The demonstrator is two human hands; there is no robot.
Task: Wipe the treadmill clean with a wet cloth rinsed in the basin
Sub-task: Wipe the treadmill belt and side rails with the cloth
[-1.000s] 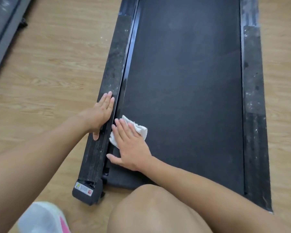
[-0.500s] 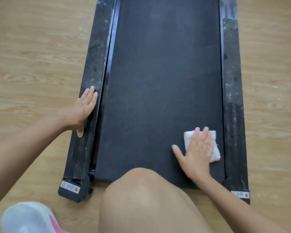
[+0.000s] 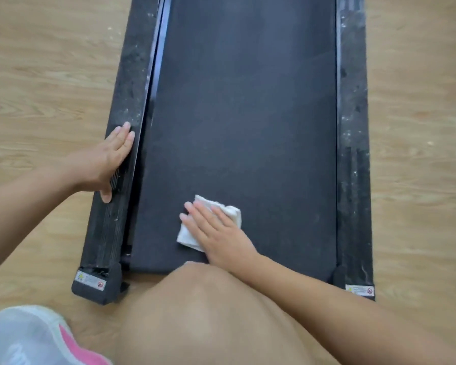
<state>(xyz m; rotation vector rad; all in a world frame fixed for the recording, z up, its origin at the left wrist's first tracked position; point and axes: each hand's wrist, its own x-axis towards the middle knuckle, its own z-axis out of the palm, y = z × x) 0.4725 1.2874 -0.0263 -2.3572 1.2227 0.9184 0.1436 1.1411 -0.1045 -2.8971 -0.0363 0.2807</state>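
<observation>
The stickers (image 3: 90, 280) on the treadmill's (image 3: 248, 101) near corners bear red prohibition signs; the text is unreadable. Just beyond, the right hand (image 3: 221, 235), fingers straight, presses the white cloth (image 3: 232, 214) on its belt (image 3: 274, 193). Farther, the left hand (image 3: 108, 162) lies flat, gripping nothing, on its left rail (image 3: 132, 75).

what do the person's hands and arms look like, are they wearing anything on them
The left hand and right hand are bare: no gloves, and no rings show. The left forearm and right forearm are uncovered, with no sleeve, watch or bracelet in view.
</observation>
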